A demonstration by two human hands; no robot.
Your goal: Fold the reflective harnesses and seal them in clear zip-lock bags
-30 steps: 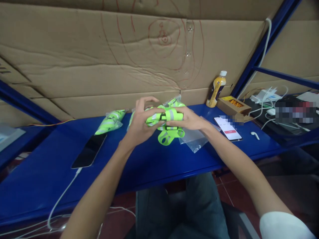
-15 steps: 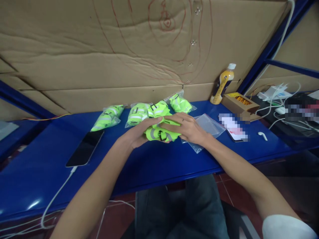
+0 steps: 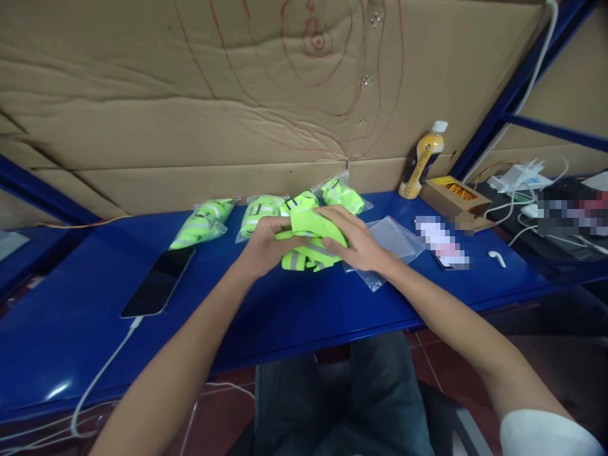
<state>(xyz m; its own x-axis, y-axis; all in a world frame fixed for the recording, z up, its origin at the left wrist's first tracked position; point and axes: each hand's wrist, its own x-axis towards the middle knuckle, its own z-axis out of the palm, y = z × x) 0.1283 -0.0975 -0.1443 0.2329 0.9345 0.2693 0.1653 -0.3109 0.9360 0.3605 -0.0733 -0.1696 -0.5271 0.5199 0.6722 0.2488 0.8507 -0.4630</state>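
Note:
A neon-yellow reflective vest [image 3: 311, 223], bunched into a folded bundle with grey bands, is held between both hands above the table. My left hand [image 3: 267, 246] grips its left side, thumb on top and other fingers partly hidden by the fabric. My right hand [image 3: 360, 246] curves over its right side, fingers laid across the top and thumb in front. Behind it lie similar vests in clear bags: a left bag [image 3: 202, 223], a middle bag [image 3: 259, 215] and a right bag [image 3: 344, 195]. Flat clear plastic bags [image 3: 399, 239] lie just right of my right hand.
The blue table [image 3: 285, 316] meets a cardboard wall [image 3: 142, 133]. A black phone [image 3: 159, 282] on a white cable lies left. To the right are a second phone [image 3: 441, 244], an earbud [image 3: 496, 258], a bottle [image 3: 422, 161], and a small cardboard box [image 3: 456, 199].
The hands have shifted on the vest: a smooth flap of its fabric now stands up between them. My right thumb has come round to the front. The bags and phones have stayed put.

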